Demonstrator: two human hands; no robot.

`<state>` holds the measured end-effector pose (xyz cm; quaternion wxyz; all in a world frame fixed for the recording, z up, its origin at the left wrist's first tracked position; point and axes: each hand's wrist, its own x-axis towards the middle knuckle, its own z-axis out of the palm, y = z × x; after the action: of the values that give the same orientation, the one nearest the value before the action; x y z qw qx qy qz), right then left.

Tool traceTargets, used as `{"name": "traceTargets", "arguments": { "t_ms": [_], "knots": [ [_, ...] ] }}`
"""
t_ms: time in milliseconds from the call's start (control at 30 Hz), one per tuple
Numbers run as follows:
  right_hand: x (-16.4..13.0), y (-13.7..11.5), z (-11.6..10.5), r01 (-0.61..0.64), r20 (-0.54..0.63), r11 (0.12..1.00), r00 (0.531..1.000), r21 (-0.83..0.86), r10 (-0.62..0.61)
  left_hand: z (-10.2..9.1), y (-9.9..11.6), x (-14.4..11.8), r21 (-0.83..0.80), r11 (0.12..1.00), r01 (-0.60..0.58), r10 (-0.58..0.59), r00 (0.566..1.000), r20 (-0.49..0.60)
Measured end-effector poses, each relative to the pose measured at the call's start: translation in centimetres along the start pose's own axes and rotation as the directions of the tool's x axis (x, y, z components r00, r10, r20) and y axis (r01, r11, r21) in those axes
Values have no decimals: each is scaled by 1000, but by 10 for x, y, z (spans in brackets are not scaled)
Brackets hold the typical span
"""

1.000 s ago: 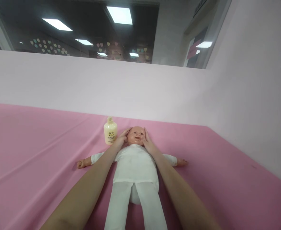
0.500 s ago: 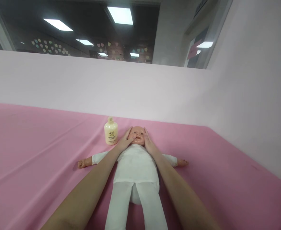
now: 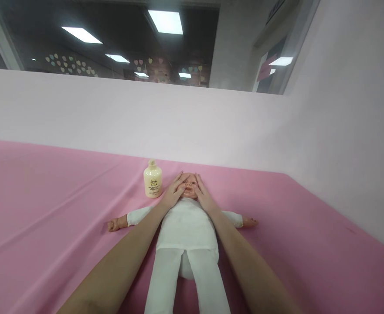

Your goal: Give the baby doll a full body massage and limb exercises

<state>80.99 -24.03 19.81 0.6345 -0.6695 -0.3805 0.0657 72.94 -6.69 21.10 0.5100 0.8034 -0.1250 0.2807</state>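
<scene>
— How do my hands stand?

— Your left hand is flat, fingers long and slightly parted, laid along the nine o'clock side of the doll's head; its fingertips reach over the upper face. Your right hand is likewise outstretched against the three o'clock side, thumb at the cheek.

— And the doll itself?

— The doll lies on its back between your forearms, head toward twelve o'clock, legs toward six. Its arms reach out sideways, one ending at eight o'clock from the head, the other at four. White cloth covers body, arms and legs.

— What stands near me?

— A cream bottle, upright at ten o'clock from your left hand, with dark print on its front.

— Further out?

— A pink sheet lies under doll and bottle, creased toward nine. At twelve rises a pale wall, and above it a window shows lit panels and heart shapes.
</scene>
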Motion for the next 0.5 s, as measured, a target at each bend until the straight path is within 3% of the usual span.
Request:
{"name": "traceTargets", "arguments": {
  "t_ms": [100, 233, 367, 500],
  "knots": [
    [-4, -11, 1, 109, 18, 975, 994, -195, -108, 0, -3, 1, 63, 998, -30, 30, 1000, 3],
    [-4, -14, 1, 110, 22, 953, 994, -281, -109, 0, -6, 3, 112, 993, -32, 31, 999, 9],
    [-2, -9, 2, 29, -14, 967, 999, -253, -34, -1, -7, 3, 51, 998, 27, -27, 1000, 10],
    [1, 0, 2, -129, -70, 983, 990, -133, 120, 1, -14, 3, -38, 988, 149, -149, 989, -4]
  ]
}}
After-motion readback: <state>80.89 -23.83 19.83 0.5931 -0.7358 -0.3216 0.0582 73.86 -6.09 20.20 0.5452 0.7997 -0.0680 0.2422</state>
